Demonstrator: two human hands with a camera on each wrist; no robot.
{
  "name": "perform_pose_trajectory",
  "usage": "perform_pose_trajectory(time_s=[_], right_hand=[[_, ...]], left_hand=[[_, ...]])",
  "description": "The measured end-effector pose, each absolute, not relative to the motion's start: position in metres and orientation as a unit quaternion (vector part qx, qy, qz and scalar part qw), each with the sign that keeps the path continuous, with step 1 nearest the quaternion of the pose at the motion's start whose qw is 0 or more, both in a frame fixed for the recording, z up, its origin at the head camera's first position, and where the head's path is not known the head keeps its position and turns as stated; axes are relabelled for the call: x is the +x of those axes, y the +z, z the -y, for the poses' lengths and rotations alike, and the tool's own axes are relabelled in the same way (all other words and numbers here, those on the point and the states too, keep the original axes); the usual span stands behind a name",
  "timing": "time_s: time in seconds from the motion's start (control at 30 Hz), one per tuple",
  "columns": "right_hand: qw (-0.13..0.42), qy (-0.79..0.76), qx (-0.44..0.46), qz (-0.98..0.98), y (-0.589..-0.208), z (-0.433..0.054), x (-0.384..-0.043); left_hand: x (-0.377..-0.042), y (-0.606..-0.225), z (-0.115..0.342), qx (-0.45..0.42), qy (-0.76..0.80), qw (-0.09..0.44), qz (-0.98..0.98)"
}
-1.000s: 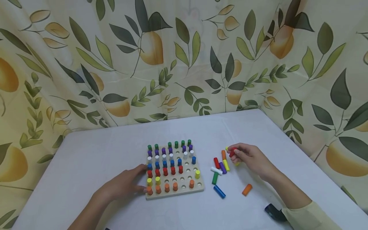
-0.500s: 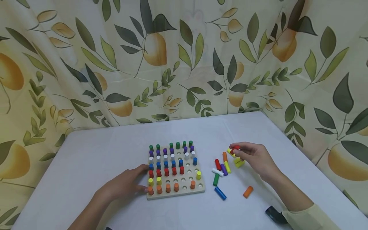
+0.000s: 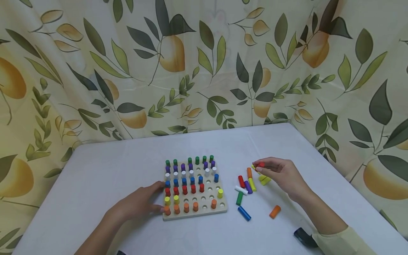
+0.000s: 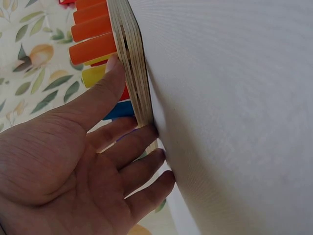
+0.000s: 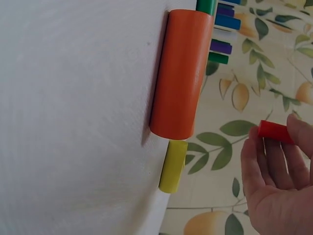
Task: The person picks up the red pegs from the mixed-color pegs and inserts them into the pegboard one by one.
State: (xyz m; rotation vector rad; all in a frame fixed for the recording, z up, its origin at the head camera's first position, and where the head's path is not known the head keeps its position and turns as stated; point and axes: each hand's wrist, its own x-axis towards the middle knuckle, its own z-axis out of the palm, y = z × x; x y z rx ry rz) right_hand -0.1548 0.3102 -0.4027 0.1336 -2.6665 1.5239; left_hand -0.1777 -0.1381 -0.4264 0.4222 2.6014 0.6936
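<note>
My right hand [image 3: 283,173] pinches a red peg [image 3: 261,165] between thumb and fingertips, above the loose pegs. In the right wrist view the red peg [image 5: 275,131] lies across the fingers, held off the table. On the table stands a wooden pegboard [image 3: 194,216] with coloured pegs upright in rows and some bare holes. My left hand [image 3: 137,202] rests at the board's left side. The left wrist view has its thumb against the board's edge [image 4: 128,58] beside an orange peg [image 4: 92,48], and the other fingers loosely extended near the tabletop.
Loose pegs lie right of the board, among them a blue peg [image 3: 244,213], a green peg [image 3: 239,198] and a white peg [image 3: 241,190]. An orange peg [image 3: 275,211] lies apart, nearer me. A black object [image 3: 304,237] sits by the right sleeve. Behind the table hangs a patterned curtain [image 3: 210,88].
My right hand has raised the red peg slightly and turned it more level, uncovering yellow pegs below. The head view shifted a little. My left hand stays at the board.
</note>
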Motion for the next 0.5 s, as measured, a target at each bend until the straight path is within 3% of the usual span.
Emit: perform_pose_trajectory(time_s=[0.5], right_hand=[[0.037, 0.506, 0.056, 0.860, -0.4008, -0.3073, -0.1540]], left_hand=[[-0.1767, -0.4252, 0.1379, 0.153, 0.244, 0.205, -0.936]])
